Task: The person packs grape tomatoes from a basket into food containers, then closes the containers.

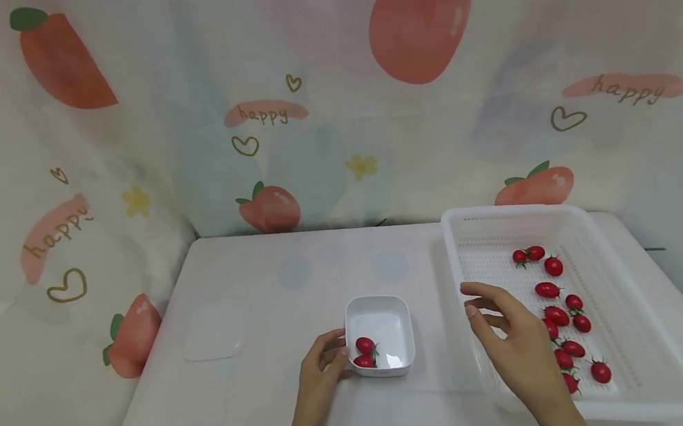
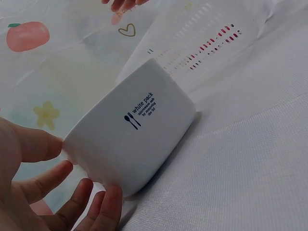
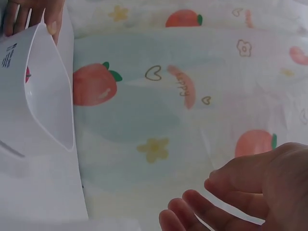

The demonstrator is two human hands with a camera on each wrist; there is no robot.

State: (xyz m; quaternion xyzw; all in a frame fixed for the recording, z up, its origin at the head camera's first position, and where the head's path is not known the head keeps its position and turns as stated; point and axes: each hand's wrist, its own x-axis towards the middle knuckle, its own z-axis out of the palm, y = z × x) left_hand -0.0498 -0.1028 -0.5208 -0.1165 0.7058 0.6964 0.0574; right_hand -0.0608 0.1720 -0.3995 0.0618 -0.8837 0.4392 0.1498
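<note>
Closest to the head cam is the right hand (image 1: 511,341), up in the air around the left rim of a white plastic basket (image 1: 646,347), fingers loosely bent, thumb apart from them, nothing in its grasp. The left hand (image 1: 321,371) has thumb and fingers around the left side of a small white container (image 1: 394,329), the one with "white pack" printed on it, sitting upright mid-bench. Two red cherry tomatoes (image 1: 364,345) lie inside, over on its left side. The basket, on the right of the bench (image 1: 199,408), has loads more tomatoes (image 1: 600,372), and a see-through squarish lid-looking thing (image 1: 213,330) lies flat over left.
</note>
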